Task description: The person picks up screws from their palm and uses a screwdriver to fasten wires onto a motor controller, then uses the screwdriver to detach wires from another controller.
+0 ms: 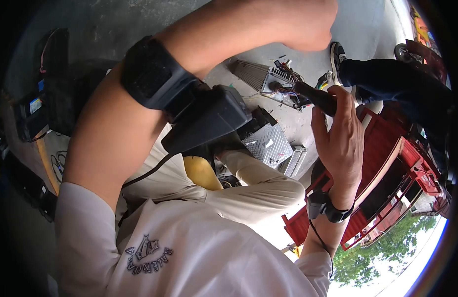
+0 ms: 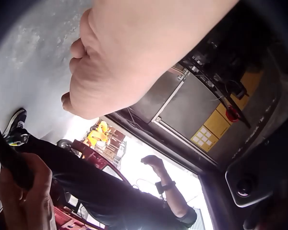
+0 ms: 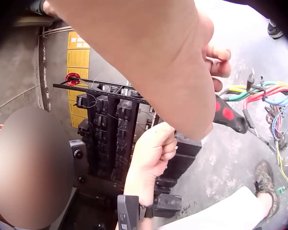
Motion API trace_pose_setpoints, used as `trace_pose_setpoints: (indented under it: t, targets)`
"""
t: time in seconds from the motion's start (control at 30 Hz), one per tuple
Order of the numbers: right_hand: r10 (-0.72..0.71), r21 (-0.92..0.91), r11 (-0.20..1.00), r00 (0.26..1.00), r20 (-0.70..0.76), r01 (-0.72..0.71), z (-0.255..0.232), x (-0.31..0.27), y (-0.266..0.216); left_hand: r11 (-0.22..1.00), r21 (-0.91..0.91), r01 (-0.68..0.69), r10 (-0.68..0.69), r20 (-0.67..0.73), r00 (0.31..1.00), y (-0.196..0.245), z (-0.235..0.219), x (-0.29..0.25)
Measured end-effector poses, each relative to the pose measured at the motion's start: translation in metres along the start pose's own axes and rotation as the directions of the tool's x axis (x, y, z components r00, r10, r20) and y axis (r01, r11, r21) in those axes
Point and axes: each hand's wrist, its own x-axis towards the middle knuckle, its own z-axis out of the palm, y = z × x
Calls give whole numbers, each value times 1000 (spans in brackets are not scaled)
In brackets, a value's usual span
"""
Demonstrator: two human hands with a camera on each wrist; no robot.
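My right hand holds a dark tool handle, thumb on one side and fingers on the other. In the right wrist view this black tool has red patches; my hand hides part of it. Its far end points toward a finned metal unit with a bundle of coloured wires. My left hand is raised beyond, away from the unit. Its fingers look curled in a fist in the left wrist view, and the right wrist view also shows the left fist. Nothing shows in it.
A silver tread-plate box lies on the concrete floor near my knees. A person in dark trousers stands close by on the right. Behind them is a red metal frame. A rack of black modules stands in the right wrist view.
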Motion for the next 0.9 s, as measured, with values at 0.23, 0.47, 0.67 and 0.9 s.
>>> trace_pose_setpoints:
  t: [0.23,0.47,0.67,0.9]
  targets:
    - [113,-43,993,967,230,-106,-5,-3,0,1000,18,-24,27,-185,982,-11,-1,7]
    - [39,55,998,999,21,-40,-6,10,-9,1000,-13,2,-4,-133,991,-1,-4,15]
    - [70,-136,990,971,228,-39,-10,4,-2,1000,17,-19,22,-237,971,2,-8,11]
    - [70,-115,992,992,108,-58,-11,8,-4,987,-38,159,-163,-221,962,20,-16,22]
